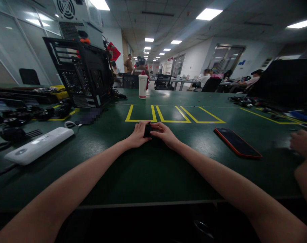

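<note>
Both my hands meet around a small black object (147,130) just above or on the green table (138,175), in front of the yellow tape outlines. My left hand (139,135) wraps round its left side, thumb toward me and fingers over the top. From the other side, my right hand (164,133) pinches it with bent fingers and thumb. The fingers cover much of the object, so its kind does not show. Off to the right of my hands lies a phone (238,143) in an orange-red case.
A white power strip (40,145) lies at left, near dark cables and parts. Behind it stands an open black computer case (85,74). A white bottle (142,87) stands beyond the tape. Another person's hand (303,143) is at the right edge, below a dark monitor (286,86).
</note>
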Tool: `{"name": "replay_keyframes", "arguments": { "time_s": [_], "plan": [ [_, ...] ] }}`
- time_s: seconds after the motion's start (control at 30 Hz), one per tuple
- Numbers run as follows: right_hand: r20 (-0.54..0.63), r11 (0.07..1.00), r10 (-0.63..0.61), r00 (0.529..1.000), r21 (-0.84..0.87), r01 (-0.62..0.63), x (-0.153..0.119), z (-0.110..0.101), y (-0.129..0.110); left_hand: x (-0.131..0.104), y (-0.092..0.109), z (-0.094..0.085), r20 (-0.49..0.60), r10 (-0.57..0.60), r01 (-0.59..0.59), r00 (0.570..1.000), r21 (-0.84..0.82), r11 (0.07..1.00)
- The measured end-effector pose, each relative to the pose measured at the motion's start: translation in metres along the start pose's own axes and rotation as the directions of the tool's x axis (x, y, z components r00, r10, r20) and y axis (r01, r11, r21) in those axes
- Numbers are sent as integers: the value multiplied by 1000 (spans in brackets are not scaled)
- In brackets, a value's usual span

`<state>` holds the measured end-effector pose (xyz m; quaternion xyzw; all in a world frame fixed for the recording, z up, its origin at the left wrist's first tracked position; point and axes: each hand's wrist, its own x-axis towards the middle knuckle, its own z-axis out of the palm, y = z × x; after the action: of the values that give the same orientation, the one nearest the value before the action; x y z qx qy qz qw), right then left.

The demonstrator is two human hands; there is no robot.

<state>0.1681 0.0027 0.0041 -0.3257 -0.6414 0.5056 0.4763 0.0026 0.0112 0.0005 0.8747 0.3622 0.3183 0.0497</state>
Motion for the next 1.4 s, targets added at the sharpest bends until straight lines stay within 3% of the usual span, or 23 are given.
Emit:
{"name": "replay_keyframes", "arguments": {
  "time_s": [0.2, 0.5, 0.77, 1.03, 1.4],
  "plan": [
    [-54, 997, -36, 998, -64, 32, 2, 1, 1, 0, -2, 2, -10, 7, -7, 1000, 6, 1000],
    [-18, 999, 40, 999, -5, -40, 0, 2, -1, -2, -3, 1, -8, 18, -18, 1000, 15, 1000],
    [15, 999, 35, 999, -18, -35, -3, -1, 0, -1, -1, 1, -14, 8, -7, 1000, 24, 1000],
    [-59, 999, 24, 998, -41, -27, 0, 3, 2, -1, -5, 3, -15, 26, -25, 1000, 40, 999],
    [-18, 999, -3, 1000, -50, 2, -2, 3, -1, 0, -2, 2, -22, 17, -16, 1000, 30, 999]
  ]
}}
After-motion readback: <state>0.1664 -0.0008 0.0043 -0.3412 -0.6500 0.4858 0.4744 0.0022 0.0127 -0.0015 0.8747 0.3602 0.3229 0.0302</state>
